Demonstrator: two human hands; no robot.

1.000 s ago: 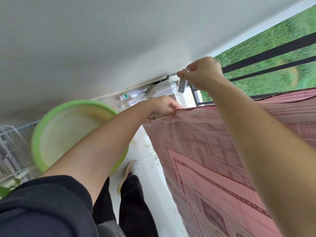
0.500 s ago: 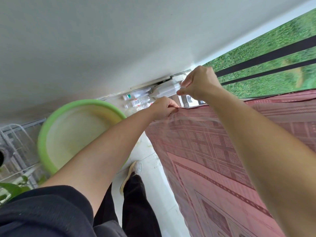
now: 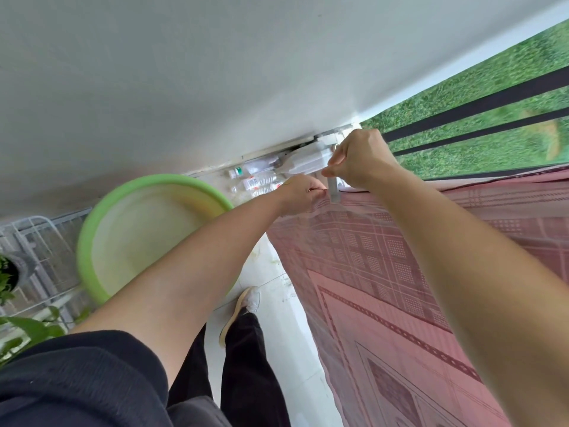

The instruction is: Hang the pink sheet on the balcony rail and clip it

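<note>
The pink patterned sheet hangs over the balcony rail, draping down toward the floor on my side. My left hand pinches the sheet's top corner at the rail's end. Just to its right, my right hand pinches a pale clothes clip, whose lower end sits on the sheet's top edge. Whether the clip's jaws grip the rail is hidden by my fingers.
A green basin sits under my left arm. Plastic bottles lie by the white wall. A white wire rack and a plant are at far left. Black rail bars run over grass outside.
My right hand has come down from above the rail, bringing the clip onto the sheet's top edge beside my left hand. The left hand has kept its hold on the corner.
</note>
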